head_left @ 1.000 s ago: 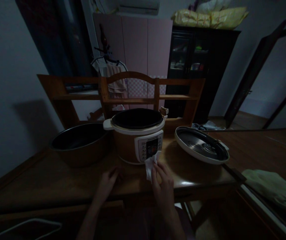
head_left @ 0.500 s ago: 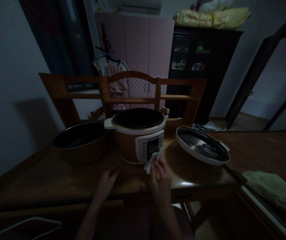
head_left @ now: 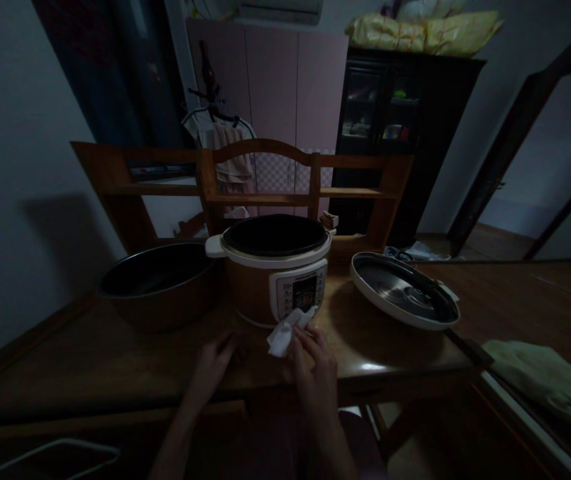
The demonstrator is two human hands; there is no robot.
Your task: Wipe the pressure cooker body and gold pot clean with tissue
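In my right hand [head_left: 318,363] a crumpled white tissue [head_left: 288,331] is pinched between thumb and fingers, just below the control panel [head_left: 302,291] of an electric pressure cooker [head_left: 250,290]. Whether the tissue touches the panel is hard to tell. The cooker has a brown body, a white rim and no lid on it. My left hand [head_left: 215,363] rests on the wooden desk [head_left: 260,370] in front of the cooker, fingers loosely bent and apart, holding nothing. Left of the cooker stands a dark inner pot [head_left: 160,310]. On the right, the cooker's lid [head_left: 405,291] lies with its metal inside facing up.
A wooden shelf rack [head_left: 262,199] rises along the back of the desk. Low at the left is a white wire hanger [head_left: 65,442]. Pale green cloth [head_left: 545,373] lies at the right. Pink cabinets [head_left: 272,87] and a black cabinet [head_left: 408,147] stand behind.
My right hand has drawn the tissue down and left, from the panel's lower right toward its bottom edge. My left hand, the cooker, pot and lid stay where they were.
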